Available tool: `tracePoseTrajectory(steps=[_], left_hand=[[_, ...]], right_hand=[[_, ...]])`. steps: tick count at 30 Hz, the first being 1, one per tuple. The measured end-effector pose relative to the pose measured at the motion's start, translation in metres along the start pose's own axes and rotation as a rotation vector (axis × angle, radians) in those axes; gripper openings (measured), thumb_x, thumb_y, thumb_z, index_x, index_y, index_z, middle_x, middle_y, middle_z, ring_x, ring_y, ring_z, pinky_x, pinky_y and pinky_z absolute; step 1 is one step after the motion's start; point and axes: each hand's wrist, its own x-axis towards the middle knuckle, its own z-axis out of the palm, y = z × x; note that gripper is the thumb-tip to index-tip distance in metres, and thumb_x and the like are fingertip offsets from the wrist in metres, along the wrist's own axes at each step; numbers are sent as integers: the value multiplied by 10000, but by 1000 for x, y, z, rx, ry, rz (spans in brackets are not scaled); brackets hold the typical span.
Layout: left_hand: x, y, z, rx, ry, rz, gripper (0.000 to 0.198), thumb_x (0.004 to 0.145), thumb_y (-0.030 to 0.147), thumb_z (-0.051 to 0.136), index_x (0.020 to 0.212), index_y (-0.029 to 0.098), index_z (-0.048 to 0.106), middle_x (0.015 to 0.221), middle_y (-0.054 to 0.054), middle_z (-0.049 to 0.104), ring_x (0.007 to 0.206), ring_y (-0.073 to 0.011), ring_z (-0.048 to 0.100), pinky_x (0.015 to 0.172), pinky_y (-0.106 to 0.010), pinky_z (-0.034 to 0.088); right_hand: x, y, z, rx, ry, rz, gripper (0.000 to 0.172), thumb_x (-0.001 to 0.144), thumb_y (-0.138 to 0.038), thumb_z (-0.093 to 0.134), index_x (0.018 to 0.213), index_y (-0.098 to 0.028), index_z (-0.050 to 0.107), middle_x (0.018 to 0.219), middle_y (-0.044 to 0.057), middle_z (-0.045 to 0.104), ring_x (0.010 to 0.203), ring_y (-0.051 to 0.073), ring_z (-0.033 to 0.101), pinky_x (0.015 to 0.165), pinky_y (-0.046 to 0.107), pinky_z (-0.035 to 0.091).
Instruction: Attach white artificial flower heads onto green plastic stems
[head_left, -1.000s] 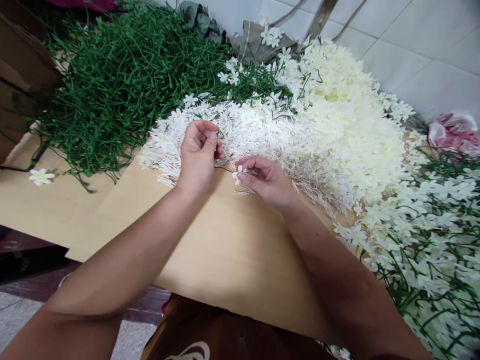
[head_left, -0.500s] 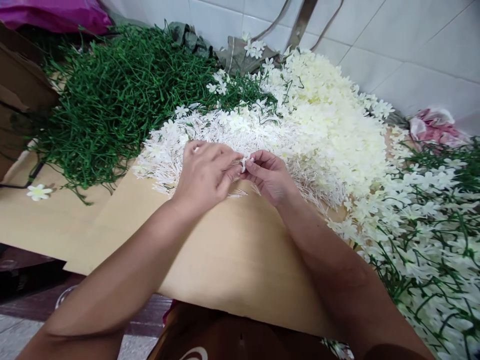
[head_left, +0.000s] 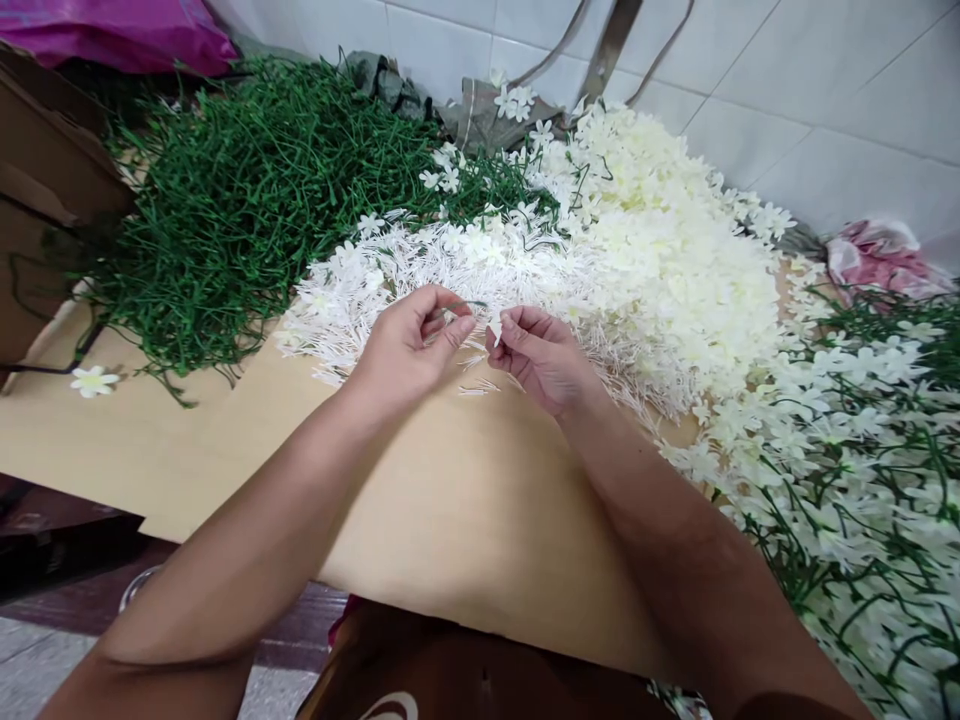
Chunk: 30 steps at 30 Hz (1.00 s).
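Observation:
My left hand (head_left: 417, 338) is closed in a pinch on a thin green stem (head_left: 474, 303), whose tip reaches toward the other hand. Just to the right, my right hand (head_left: 541, 352) pinches a small white flower (head_left: 495, 326) between thumb and fingers. A narrow gap separates the two hands. Behind them lies a heap of white stick-like pieces (head_left: 420, 262), which runs into a pile of pale yellow-white blossoms (head_left: 675, 250). A few loose white sticks (head_left: 478, 387) rest on the brown board (head_left: 450, 500) below the hands.
Green stems (head_left: 255, 190) form a big mound at the back left, beside a cardboard box (head_left: 52, 190). Flowers on green stems (head_left: 855, 450) cover the right side. One loose flower (head_left: 94, 381) lies far left. A tiled wall (head_left: 810, 80) rises behind.
My left hand has drawn slightly away from the right, its fingers more curled, and the green stem now shows. The white flower stays in my right hand. The view has shifted a little.

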Motion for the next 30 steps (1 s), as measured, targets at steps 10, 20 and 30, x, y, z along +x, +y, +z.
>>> tracePoseTrajectory(steps=[10, 20, 30], left_hand=[[1, 3, 5, -52, -81, -29, 91, 744, 273, 556, 719, 190, 528, 567, 42, 444, 495, -79, 318, 478, -232, 278], [1, 4, 4, -71, -96, -18, 69, 687, 259, 533, 677, 194, 514, 570, 38, 414, 510, -80, 331, 476, -218, 282], [3, 2, 3, -109, -141, -81, 109, 673, 286, 544, 644, 192, 497, 580, 31, 433, 533, -87, 339, 497, -227, 277]], right_hand=[[-1, 1, 8, -111, -32, -108, 392, 557, -427, 868, 710, -189, 596, 608, -69, 550, 548, 43, 483, 544, 210, 423], [-1, 2, 8, -167, -11, -89, 429, 550, -469, 858, 687, -194, 560, 566, -78, 518, 509, 39, 431, 494, 204, 368], [-2, 5, 7, -202, 1, -180, 366, 557, -428, 864, 725, -214, 619, 731, -35, 616, 715, 98, 552, 754, 273, 491]])
